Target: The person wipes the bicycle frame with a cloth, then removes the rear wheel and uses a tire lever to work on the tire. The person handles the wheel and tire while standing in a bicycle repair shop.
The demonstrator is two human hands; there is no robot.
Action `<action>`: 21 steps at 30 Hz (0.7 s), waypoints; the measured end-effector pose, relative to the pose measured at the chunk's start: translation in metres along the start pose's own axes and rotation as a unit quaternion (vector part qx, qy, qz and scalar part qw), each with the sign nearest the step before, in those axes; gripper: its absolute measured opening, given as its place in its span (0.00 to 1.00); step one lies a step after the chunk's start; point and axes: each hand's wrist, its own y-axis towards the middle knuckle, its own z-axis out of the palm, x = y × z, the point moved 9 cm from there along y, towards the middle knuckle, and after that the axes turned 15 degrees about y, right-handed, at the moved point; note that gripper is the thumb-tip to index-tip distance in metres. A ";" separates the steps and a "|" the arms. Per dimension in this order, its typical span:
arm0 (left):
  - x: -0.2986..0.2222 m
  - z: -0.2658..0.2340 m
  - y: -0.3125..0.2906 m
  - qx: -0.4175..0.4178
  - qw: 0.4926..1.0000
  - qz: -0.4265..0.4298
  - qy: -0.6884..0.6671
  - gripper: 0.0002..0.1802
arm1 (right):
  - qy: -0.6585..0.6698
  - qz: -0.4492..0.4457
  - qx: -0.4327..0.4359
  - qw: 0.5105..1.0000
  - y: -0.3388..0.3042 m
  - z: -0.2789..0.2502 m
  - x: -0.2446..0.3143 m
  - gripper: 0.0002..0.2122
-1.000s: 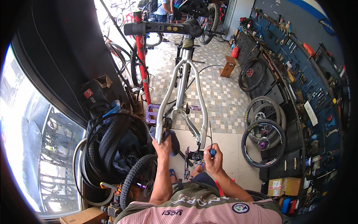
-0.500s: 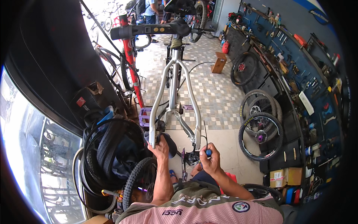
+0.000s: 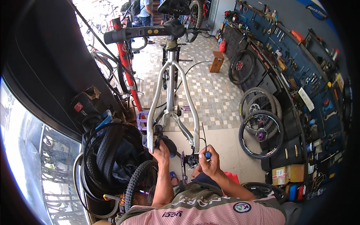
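Note:
A silver bicycle frame (image 3: pixel 195 108) is held up in front of me, its two rear stays pointing toward me. My left hand (image 3: pixel 162 154) is closed round the end of the left stay, next to a dark rounded part (image 3: pixel 171 146). My right hand (image 3: pixel 210 164) grips a small blue-handled tool (image 3: pixel 208 154) just right of the right stay's end; the tool's tip is hidden. A thin black cable (image 3: pixel 203 131) sticks up beside that hand. Just left of it hangs a black rear derailleur (image 3: pixel 192 160). A purple pedal (image 3: pixel 142 120) shows left of the frame.
A red repair stand (image 3: pixel 129 75) with a black clamp arm (image 3: pixel 144 33) carries the frame. Tyres and tubes (image 3: pixel 108 150) are piled at left. Wheels (image 3: pixel 261 135) lean on the black cabinets at right, below a tool wall (image 3: pixel 285 41). A wooden stool (image 3: pixel 216 62) stands farther back.
The whole view has shifted slightly, with the frame now a little further left. Both hands keep their holds; the right hand has turned slightly with the blue-handled tool.

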 end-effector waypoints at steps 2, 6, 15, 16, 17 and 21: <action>0.005 0.001 -0.004 -0.011 0.999 -0.032 -0.007 0.09 | 0.000 -0.034 0.009 0.999 0.003 0.005 0.010 0.09; 0.016 0.005 -0.005 0.011 0.999 -0.034 0.035 0.11 | -0.002 -0.031 0.018 0.999 0.002 0.004 0.008 0.09; 0.048 0.014 -0.006 0.035 0.987 -0.012 0.155 0.08 | -0.004 -0.009 0.019 1.000 0.001 0.001 0.001 0.09; 0.050 0.015 -0.005 0.051 0.989 -0.035 0.136 0.08 | 0.003 -0.007 0.016 1.000 0.001 0.001 0.001 0.08; 0.039 0.015 -0.002 0.076 0.989 -0.098 0.078 0.09 | 0.011 -0.006 0.011 1.000 0.000 -0.001 0.001 0.08; 0.056 0.012 0.002 0.050 0.990 -0.131 0.019 0.12 | 0.027 -0.014 0.014 0.999 0.001 0.004 0.003 0.08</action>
